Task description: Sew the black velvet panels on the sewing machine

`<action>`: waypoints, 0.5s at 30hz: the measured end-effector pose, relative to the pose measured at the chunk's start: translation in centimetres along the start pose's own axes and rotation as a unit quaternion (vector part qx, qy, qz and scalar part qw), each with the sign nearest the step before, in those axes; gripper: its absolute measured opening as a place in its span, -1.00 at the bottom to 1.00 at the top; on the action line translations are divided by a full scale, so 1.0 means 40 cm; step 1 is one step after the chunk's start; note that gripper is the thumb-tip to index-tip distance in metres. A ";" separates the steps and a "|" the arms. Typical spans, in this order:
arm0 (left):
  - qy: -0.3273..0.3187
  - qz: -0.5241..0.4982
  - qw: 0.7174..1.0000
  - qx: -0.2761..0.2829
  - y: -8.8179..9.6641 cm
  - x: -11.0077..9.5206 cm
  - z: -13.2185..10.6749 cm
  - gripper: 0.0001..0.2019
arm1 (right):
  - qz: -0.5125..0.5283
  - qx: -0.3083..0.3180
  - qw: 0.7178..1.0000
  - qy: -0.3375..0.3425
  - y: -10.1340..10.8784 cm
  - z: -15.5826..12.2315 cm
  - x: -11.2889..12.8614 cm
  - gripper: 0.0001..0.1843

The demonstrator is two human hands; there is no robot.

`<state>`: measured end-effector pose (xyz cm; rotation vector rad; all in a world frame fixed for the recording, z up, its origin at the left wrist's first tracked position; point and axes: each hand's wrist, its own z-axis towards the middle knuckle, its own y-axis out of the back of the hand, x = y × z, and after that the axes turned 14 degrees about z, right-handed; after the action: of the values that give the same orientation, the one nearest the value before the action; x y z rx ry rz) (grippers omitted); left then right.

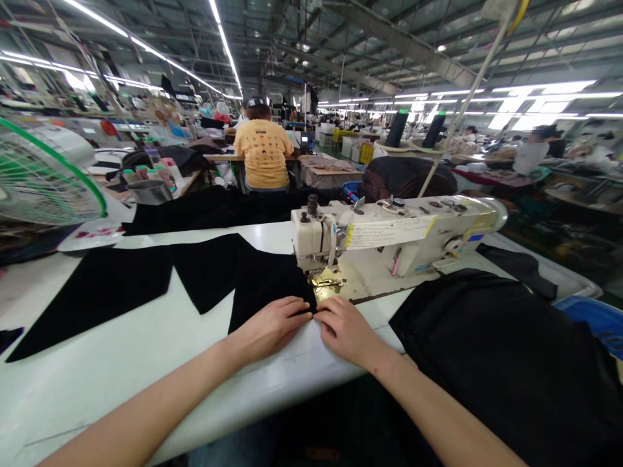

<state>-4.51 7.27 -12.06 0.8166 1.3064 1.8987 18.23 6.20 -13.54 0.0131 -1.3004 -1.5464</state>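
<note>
My left hand [275, 325] rests over the right end of a black fabric piece [265, 279], its thumb and fingers closed on the front edge. Fingertip to fingertip with it, my right hand [346, 329] is closed at the corner of the same fabric. Just beyond both hands stands a white industrial sewing machine [379, 237], its needle area and metal plate [328, 285] close to my fingertips. The fabric runs left in a chain of angular black panels [126, 272] lying flat on the white table [146, 363]. My fingers partly hide the fabric's corner.
A pile of black fabric [491, 344] lies to the right, with a blue basket [594, 321] beside it. More black cloth [209, 209] lies behind the table. A green-rimmed fan [53, 175] stands at left. Ahead sits a person in a yellow shirt [263, 152].
</note>
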 end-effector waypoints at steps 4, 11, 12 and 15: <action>0.020 -0.013 1.000 0.005 -0.014 0.050 0.018 -0.66 | -0.036 -0.009 0.999 -0.021 -0.001 0.048 -0.030 -0.75; 0.068 -0.040 0.997 0.015 -0.022 0.124 0.059 -0.66 | -0.068 -0.028 0.996 -0.058 -0.005 0.102 -0.040 -0.73; 0.078 -0.042 0.996 0.022 -0.021 0.128 0.063 -0.66 | -0.066 -0.034 0.995 -0.061 -0.002 0.097 -0.025 -0.72; 0.119 -0.042 0.991 0.033 -0.022 0.136 0.073 -0.65 | -0.056 -0.056 0.995 -0.059 0.030 0.053 0.041 -0.69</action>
<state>-5.11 13.43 -11.38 0.5701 1.5295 1.9388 17.10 6.73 -10.88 -0.0791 -1.3222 -1.7354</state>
